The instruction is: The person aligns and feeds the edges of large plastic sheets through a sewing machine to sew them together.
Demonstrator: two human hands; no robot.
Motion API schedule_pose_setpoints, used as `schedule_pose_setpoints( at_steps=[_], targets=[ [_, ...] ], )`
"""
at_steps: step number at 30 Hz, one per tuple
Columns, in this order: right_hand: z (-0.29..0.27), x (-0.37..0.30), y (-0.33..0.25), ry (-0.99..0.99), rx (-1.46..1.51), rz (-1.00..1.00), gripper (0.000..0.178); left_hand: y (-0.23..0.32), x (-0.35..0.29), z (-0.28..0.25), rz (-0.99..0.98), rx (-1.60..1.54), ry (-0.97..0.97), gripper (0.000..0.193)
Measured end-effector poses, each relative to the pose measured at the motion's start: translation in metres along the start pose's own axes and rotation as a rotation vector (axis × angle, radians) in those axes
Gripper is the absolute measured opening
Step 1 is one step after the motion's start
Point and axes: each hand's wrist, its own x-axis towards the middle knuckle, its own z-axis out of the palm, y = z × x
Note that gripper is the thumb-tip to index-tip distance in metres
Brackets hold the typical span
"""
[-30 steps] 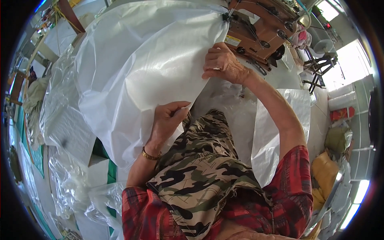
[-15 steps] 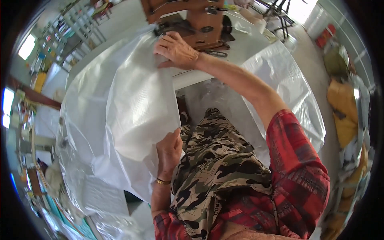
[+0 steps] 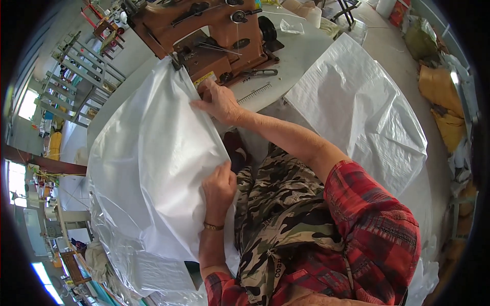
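Observation:
A large white plastic sheet (image 3: 168, 153) drapes over the table to my left, its straight edge running up to the presser foot of a brown sewing machine (image 3: 224, 51). My left hand (image 3: 219, 188) is closed on that edge near my lap, fingers curled. Closer to the machine, my right hand (image 3: 220, 102) has its thumb on the sheet and its fingers bent at the edge. The sheet reaches under the machine's foot, where the needle point cannot be made out.
Tweezers or small snips (image 3: 260, 73) lie on the table beside the machine, near a printed ruler scale (image 3: 255, 93). Another part of white sheeting (image 3: 352, 102) covers the right side. Grey metal racks (image 3: 81, 76) stand at the far left; folded tan material (image 3: 441, 97) lies at the right.
The view has shifted, showing more of the machine. My right hand has come back from beside the presser foot along the sheet edge; my left hand still grips the edge.

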Motion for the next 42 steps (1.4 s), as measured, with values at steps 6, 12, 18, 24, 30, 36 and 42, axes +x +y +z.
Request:
schedule_pose_setpoints(
  at_steps=[6, 12, 18, 24, 30, 36, 42],
  targets=[
    [-0.002, -0.001, -0.003, -0.042, 0.002, 0.031, 0.046, -0.026, 0.055, -0.006, -0.010, 0.108, -0.020, 0.021],
    [-0.003, 0.002, -0.001, 0.002, 0.032, 0.029, 0.043, -0.045, 0.115, -0.006, 0.043, 0.172, 0.018, 0.011],
    [0.002, 0.004, 0.007, 0.028, 0.151, 0.076, 0.033, -0.063, 0.157, -0.004, 0.012, 0.259, 0.089, 0.008],
    [0.006, 0.005, 0.011, 0.099, 0.090, 0.014, 0.026, -0.064, 0.166, -0.007, 0.000, 0.227, 0.293, 0.022],
    [0.005, 0.003, 0.011, 0.050, 0.155, -0.026, 0.024, -0.017, 0.051, -0.024, -0.233, 0.125, 0.229, 0.051],
    [0.006, -0.005, 0.008, -0.004, 0.158, -0.170, 0.015, -0.078, -0.006, -0.053, -0.341, 0.446, 0.190, 0.049],
    [0.027, -0.107, 0.002, -0.074, 0.122, -0.063, 0.013, -0.164, 0.008, -0.070, -0.247, 0.300, 0.173, 0.045]
  ],
)
